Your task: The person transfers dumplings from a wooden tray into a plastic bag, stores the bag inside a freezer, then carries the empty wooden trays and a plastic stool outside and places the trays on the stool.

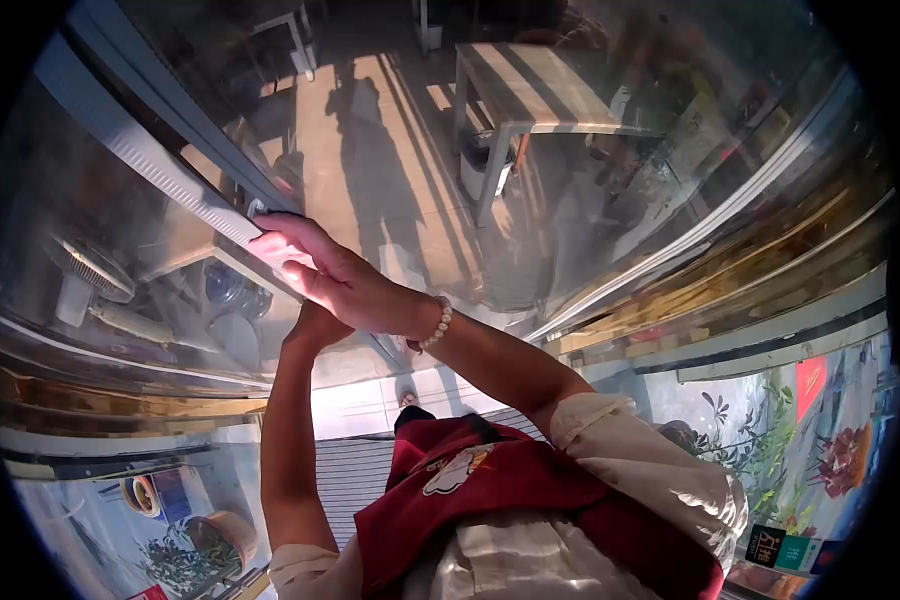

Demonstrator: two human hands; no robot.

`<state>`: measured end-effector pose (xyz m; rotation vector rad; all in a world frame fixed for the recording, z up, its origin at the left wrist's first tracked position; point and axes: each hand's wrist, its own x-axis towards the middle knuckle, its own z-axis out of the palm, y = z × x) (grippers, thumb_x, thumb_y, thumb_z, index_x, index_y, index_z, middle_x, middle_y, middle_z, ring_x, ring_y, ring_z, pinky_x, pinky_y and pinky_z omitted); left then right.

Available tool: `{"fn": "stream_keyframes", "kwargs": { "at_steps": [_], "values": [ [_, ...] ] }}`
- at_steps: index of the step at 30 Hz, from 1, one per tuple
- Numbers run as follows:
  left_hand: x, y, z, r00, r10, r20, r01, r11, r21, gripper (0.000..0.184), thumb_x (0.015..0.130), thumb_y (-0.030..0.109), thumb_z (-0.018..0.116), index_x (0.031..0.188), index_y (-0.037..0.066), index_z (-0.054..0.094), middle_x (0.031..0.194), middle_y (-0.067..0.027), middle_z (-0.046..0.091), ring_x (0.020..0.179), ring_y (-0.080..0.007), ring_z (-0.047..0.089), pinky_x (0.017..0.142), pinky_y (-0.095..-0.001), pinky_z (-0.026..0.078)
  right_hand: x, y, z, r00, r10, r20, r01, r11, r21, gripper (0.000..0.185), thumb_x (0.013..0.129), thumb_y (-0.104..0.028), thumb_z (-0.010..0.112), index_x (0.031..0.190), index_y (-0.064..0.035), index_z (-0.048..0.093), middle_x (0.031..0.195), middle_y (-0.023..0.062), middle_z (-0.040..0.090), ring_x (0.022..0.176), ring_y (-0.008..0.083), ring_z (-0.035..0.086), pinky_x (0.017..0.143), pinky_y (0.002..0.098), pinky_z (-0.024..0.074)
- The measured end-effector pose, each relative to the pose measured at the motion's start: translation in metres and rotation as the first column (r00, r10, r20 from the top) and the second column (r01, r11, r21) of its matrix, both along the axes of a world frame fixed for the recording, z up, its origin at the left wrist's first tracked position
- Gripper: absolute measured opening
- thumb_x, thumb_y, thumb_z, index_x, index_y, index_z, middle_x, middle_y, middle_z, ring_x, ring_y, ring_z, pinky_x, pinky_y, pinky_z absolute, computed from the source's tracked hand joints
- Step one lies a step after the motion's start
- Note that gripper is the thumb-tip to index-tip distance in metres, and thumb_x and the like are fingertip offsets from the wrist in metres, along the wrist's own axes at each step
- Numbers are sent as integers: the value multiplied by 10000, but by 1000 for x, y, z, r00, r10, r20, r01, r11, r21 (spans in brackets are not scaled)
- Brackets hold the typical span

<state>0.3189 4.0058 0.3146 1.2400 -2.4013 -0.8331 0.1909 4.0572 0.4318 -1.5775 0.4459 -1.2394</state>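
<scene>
My right hand (320,262), with a pale bead bracelet (442,322) at its wrist, reaches across to the left onto a light ribbed metal door frame (150,150). Its thumb lies apart from the fingers, and the frame's edge runs between them. A small whitish fitting (260,208) shows just past the fingertips. Below and partly behind it is my left hand (315,325), close to the same frame; its fingers are hidden. A dark red apron (490,500) with a white printed figure covers my front.
Glass panels (610,330) rise on both sides of the doorway. Through the glass stand a wooden table (550,90), a white bin (485,175) and a white fan (90,270). A striped mat (350,480) lies by my foot. Potted plants (195,550) are at lower left.
</scene>
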Motion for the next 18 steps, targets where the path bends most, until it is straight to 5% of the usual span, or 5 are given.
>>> {"fn": "stream_keyframes", "kwargs": {
  "at_steps": [5,8,14,15,18],
  "values": [
    [39,-130,-13,938,346,23,-322,894,-311,278,787,260,578,941,34,622,876,-178,646,847,-353,613,742,-419,480,-103,-90,10,839,-543,35,541,827,-154,646,929,-461,371,1400,-64,177,1340,133,381,1268,230,315,1059,391,191],
    [88,-194,-6,865,469,178,-410,865,-289,292,782,234,573,950,-2,601,893,-232,621,862,-393,593,746,-462,458,-171,-93,28,475,-825,307,879,462,-118,613,938,-472,300,1390,-62,245,1328,134,421,1263,247,351,1066,397,184],
    [216,-291,-139,676,494,547,-452,864,-222,303,753,223,519,816,-66,584,853,-271,606,757,-378,626,675,-491,514,-237,-42,58,-170,-652,739,978,-205,44,554,922,-427,320,1307,-39,411,1277,162,484,1203,271,436,1003,408,306],
    [235,-296,-163,638,406,654,-189,906,-379,287,738,217,517,772,-61,576,825,-265,610,740,-404,620,703,-475,520,-240,-37,60,-206,-554,806,956,-288,47,542,917,-414,333,1283,-28,440,1269,164,491,1199,271,440,989,414,330],
    [196,-331,-152,570,409,713,-410,893,-184,347,745,288,542,892,-27,550,909,-203,607,806,-387,611,736,-472,499,-239,-41,57,65,-436,897,930,-299,-212,449,896,-333,376,1208,-44,522,1163,109,580,1132,242,502,946,383,366]
  ]
}}
